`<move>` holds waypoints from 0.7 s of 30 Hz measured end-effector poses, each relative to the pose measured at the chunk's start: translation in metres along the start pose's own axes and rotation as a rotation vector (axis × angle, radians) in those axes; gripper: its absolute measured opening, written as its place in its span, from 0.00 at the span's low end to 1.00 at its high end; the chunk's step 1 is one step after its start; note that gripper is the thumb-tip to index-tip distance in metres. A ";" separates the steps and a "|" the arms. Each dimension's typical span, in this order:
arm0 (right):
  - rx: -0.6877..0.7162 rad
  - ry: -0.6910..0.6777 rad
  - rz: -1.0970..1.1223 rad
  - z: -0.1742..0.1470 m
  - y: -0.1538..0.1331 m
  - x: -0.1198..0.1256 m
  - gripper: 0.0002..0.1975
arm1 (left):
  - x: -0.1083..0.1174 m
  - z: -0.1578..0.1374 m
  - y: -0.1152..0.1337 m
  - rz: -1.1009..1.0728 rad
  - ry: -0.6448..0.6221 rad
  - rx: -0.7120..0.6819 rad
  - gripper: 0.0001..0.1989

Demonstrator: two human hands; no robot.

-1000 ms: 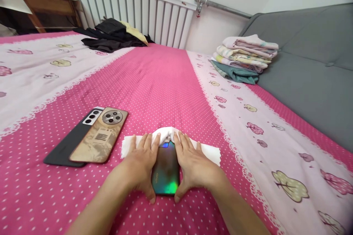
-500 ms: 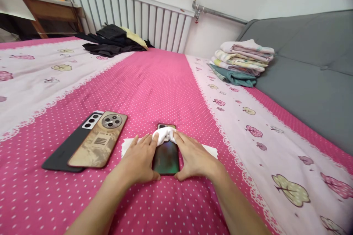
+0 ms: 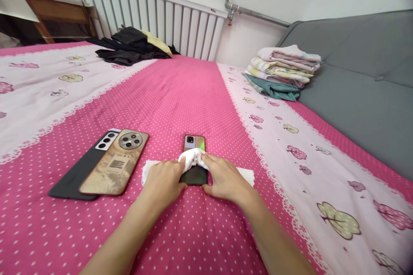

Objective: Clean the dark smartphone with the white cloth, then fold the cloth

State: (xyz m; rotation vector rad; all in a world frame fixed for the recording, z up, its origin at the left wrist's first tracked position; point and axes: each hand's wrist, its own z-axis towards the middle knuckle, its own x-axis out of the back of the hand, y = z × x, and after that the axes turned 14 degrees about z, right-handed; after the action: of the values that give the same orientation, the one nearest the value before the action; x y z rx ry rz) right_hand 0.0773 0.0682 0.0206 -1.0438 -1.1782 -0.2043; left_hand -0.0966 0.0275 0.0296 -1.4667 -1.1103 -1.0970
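Note:
A phone [image 3: 195, 178] lies back up on the bed, its light camera block and a bright green reflection showing at the far end. A white tissue [image 3: 192, 157] is bunched across its middle, with flat ends showing on the bed beyond both hands. My left hand [image 3: 165, 178] is closed on the tissue at the phone's left side, thumb by the near left corner. On the other side, my right hand [image 3: 222, 178] also grips the tissue, thumb by the near right corner. The covered middle of the phone is hidden.
To the left, a gold phone [image 3: 116, 165] with a round camera ring partly overlaps a dark grey phone [image 3: 75, 172]. Dark clothes [image 3: 129, 47] lie near the radiator [image 3: 145, 8]. Folded bedding [image 3: 284, 68] is stacked by the grey headboard [image 3: 361, 64].
The phone between my hands has slid away from me under the tissue, so more of its camera end shows. My thumbs have moved forward with its near edge; the tissue stays put.

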 end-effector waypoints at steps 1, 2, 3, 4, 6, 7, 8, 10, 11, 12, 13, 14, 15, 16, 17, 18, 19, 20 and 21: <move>0.000 0.005 -0.018 0.000 0.000 0.000 0.30 | 0.000 0.000 0.000 0.010 0.000 0.011 0.19; -0.003 0.008 -0.036 0.001 -0.001 0.000 0.28 | 0.001 0.000 0.001 0.020 0.000 0.021 0.17; -0.011 0.008 -0.057 0.001 -0.002 0.000 0.26 | 0.001 0.000 0.002 0.031 0.000 0.033 0.16; -0.024 0.010 -0.078 0.001 -0.002 0.000 0.24 | 0.002 0.000 0.003 0.041 0.001 0.045 0.15; -0.053 0.016 -0.124 0.000 -0.004 0.001 0.21 | 0.003 -0.001 0.005 0.056 0.008 0.070 0.12; -0.066 0.021 -0.146 0.000 -0.005 0.001 0.20 | 0.003 -0.001 0.006 0.060 0.010 0.081 0.12; -0.074 0.025 -0.167 0.000 -0.005 0.001 0.19 | 0.003 -0.001 0.007 0.061 0.012 0.090 0.11; -0.080 0.029 -0.204 0.000 -0.008 0.001 0.18 | 0.002 -0.001 0.009 0.059 0.017 0.106 0.10; -0.082 0.030 -0.223 0.000 -0.009 0.000 0.17 | 0.002 -0.001 0.010 0.056 0.022 0.113 0.10; -0.084 0.031 -0.241 0.000 -0.010 0.000 0.17 | 0.001 -0.001 0.010 0.052 0.028 0.120 0.10; -0.085 0.030 -0.259 0.000 -0.011 0.000 0.16 | 0.001 -0.001 0.010 0.048 0.035 0.128 0.11; -0.089 0.028 -0.274 0.000 -0.012 0.000 0.16 | 0.000 -0.001 0.010 0.045 0.040 0.137 0.11; -0.095 0.023 -0.287 0.000 -0.013 0.000 0.15 | 0.000 -0.002 0.010 0.044 0.039 0.145 0.12; -0.104 0.016 -0.296 0.000 -0.013 0.000 0.14 | 0.000 -0.002 0.010 0.043 0.036 0.151 0.12; -0.113 0.009 -0.302 0.000 -0.014 0.000 0.13 | 0.001 -0.002 0.010 0.045 0.029 0.154 0.13; -0.122 0.001 -0.305 0.001 -0.015 0.000 0.12 | 0.001 -0.003 0.009 0.046 0.020 0.151 0.13; -0.129 -0.008 -0.305 0.001 -0.015 0.001 0.11 | 0.002 -0.003 0.009 0.046 0.010 0.144 0.13; -0.131 -0.016 -0.302 0.001 -0.016 0.001 0.10 | 0.003 -0.004 0.009 0.045 0.002 0.132 0.13; -0.133 -0.023 -0.297 0.000 -0.016 0.002 0.09 | 0.004 -0.005 0.008 0.045 -0.005 0.121 0.13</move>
State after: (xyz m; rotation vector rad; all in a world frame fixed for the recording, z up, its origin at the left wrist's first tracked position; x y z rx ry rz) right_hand 0.0678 0.0606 0.0312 -0.9843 -1.3532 -0.5105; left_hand -0.0885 0.0223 0.0328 -1.3932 -1.1229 -0.9784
